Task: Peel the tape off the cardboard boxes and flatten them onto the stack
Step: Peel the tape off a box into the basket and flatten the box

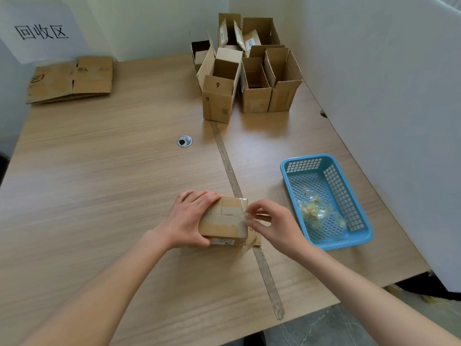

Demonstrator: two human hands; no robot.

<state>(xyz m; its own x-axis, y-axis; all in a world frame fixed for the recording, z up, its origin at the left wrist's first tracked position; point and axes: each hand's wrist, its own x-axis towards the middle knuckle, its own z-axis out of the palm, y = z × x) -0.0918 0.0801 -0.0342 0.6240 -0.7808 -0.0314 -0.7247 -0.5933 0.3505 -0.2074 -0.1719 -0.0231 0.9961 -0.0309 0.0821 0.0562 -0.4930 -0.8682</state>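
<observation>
Two hands work one small taped cardboard box (pixel 225 221) near the wooden table's (pixel 99 171) front edge. The left hand (pixel 190 218) grips its left end, fingers curled over; the right hand (pixel 270 224) pinches clear tape (pixel 245 216) at its right edge.

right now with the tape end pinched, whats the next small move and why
Probably pull the clear tape leftward along the small box's seam. The right hand pinches its lifted end at the box's right edge, the left hand braces the box, and the tape is not yet off.
</observation>
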